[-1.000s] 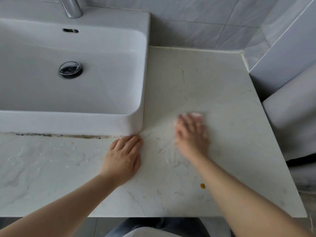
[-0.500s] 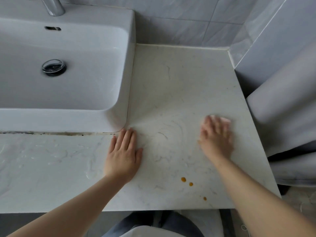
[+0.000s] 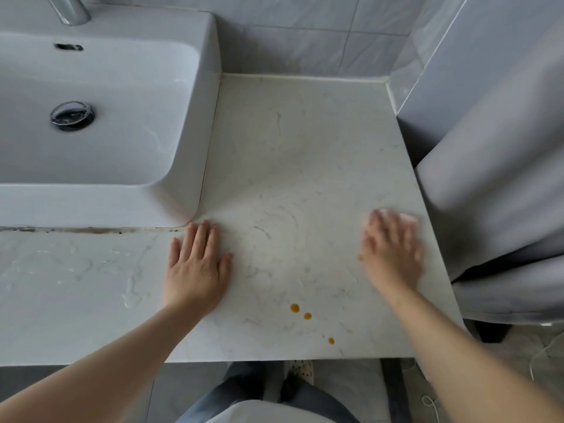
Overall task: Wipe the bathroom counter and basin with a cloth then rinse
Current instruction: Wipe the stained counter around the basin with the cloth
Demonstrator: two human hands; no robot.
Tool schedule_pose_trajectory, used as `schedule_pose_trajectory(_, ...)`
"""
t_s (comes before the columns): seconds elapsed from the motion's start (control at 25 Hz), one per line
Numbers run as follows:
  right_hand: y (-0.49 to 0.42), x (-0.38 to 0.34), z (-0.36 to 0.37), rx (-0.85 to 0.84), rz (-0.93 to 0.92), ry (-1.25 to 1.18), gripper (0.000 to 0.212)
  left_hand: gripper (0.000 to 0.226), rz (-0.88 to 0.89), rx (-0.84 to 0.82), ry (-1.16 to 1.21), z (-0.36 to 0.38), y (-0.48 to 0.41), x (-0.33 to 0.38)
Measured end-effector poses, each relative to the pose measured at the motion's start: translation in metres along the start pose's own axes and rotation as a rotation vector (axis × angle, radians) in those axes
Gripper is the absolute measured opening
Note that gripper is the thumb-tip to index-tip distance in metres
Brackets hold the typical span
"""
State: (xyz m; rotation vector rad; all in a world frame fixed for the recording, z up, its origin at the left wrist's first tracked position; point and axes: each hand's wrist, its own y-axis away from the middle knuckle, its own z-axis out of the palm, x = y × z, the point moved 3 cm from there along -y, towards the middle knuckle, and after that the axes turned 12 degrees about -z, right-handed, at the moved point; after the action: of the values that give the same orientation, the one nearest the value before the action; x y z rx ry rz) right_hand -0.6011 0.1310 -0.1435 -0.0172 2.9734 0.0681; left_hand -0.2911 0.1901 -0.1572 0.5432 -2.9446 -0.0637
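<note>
Worktop half wiped, basin and rinse not yet reached.

My right hand (image 3: 392,250) lies flat and open on the cloth (image 3: 404,217), a pale scrap showing only past my fingertips near the right edge of the worktop (image 3: 305,141); the hand is blurred, so I cannot tell how much cloth sits under it. My left hand (image 3: 197,267) is spread open and empty, pressed on the worktop just by the basin's (image 3: 195,87) front corner. Faint swirl marks between my hands suggest that patch has been gone over. Three orange drops (image 3: 306,315) sit near the front edge, and soapy smears (image 3: 76,264) remain on the strip in front of the basin, where a dark line of grime (image 3: 91,229) runs along the joint. I judge the worktop partly done; the basin looks untouched, and no water runs from the tap (image 3: 70,10).
</note>
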Motion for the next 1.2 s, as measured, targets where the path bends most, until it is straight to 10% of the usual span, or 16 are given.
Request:
schedule_pose_trajectory(0.2, 0.029, -0.099, 0.022, -0.026, -0.617, -0.01, 0.049, 0.079, -0.024, -0.006, 0.014, 0.0, 0.003, 0.005)
schedule_pose_trajectory(0.48, 0.0, 0.037, -0.009, -0.011, 0.135, -0.032, 0.053, 0.076, -0.044, 0.015, 0.034, 0.0, 0.007, 0.005)
schedule_pose_trajectory(0.72, 0.035, -0.08, 0.016, -0.062, -0.557, 0.041, 0.057, 0.073, -0.04, 0.031, 0.029, 0.001, 0.005, 0.003)
schedule_pose_trajectory(0.96, 0.006, 0.027, -0.003, -0.016, 0.042, 0.013, 0.056, 0.074, -0.045, 0.03, 0.02, 0.001, 0.006, 0.004)
schedule_pose_trajectory(1.2, 0.027, -0.058, 0.013, -0.048, -0.528, 0.069, 0.054, 0.074, -0.039, 0.024, 0.015, 0.001, 0.006, 0.003)
